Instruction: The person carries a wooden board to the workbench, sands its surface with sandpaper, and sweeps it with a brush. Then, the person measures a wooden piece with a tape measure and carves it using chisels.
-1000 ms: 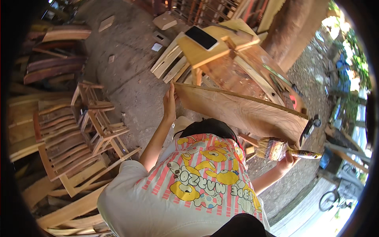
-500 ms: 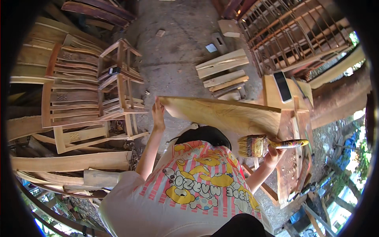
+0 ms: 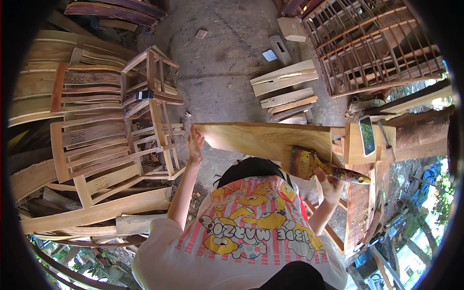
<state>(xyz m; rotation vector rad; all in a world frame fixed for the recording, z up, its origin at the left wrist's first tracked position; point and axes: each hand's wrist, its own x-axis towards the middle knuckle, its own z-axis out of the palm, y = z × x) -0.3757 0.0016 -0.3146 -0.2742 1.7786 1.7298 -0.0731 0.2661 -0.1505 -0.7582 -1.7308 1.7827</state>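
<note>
A wide, pale wooden board is held crosswise in front of my body. My left hand grips its left end. My right hand is closed on a wide paintbrush with a stained handle; the bristles overlap the board's right part, and whether they touch it is unclear. Just beyond the right end, a phone and a long thin tool lie on a yellowish wooden piece atop a cluttered workbench.
Stacked wooden chairs and frames fill the left side. Loose planks lie on the concrete floor ahead. A slatted wooden frame stands at the back right, and foliage shows at the right edge.
My view has swung right, so the bench now lies at the right. The board has become more level in the picture, and the brush has moved left, its bristles now over the board.
</note>
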